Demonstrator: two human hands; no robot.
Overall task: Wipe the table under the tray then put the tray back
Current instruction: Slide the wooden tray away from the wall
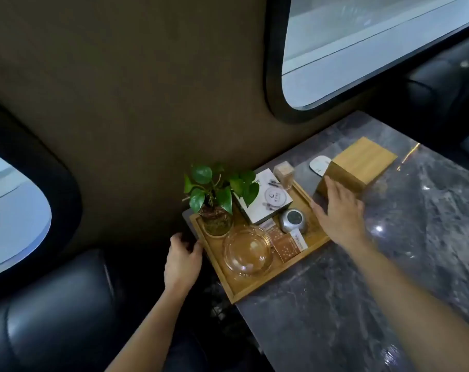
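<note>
A: Where does the rectangular wooden tray (257, 287) sit?

B: At the near-left corner of the dark grey marble-patterned table (362, 291), hard against the brown wall side, with its left rim overhanging the table edge a little. Taking the tray as the clock, a green leafy plant in a glass pot (215, 202) stands at 11 o'clock, a white square box (264, 202) at 12, a small silver round-faced clock (293, 220) near 2, and a clear glass ashtray (247, 253) just below the middle. Brown dotted packets (288, 244) lie at 3 o'clock of the ashtray.

A: And the hands?

B: The left hand (182, 263) is at the tray's 9 o'clock, fingers curled around the left rim, gripping it. The right hand (340, 210) lies flat at the tray's 3 o'clock rim, fingers spread; I cannot tell whether it grips the rim or only rests on it.

A: Anything beyond the tray?

B: A light wooden box-shaped holder (359, 163) stands on the table at 1 o'clock of the tray, just past the right hand's fingertips, and a small white oval dish (319, 165) peeks out behind it. A black leather seat (53, 318) fills the lower left.
</note>
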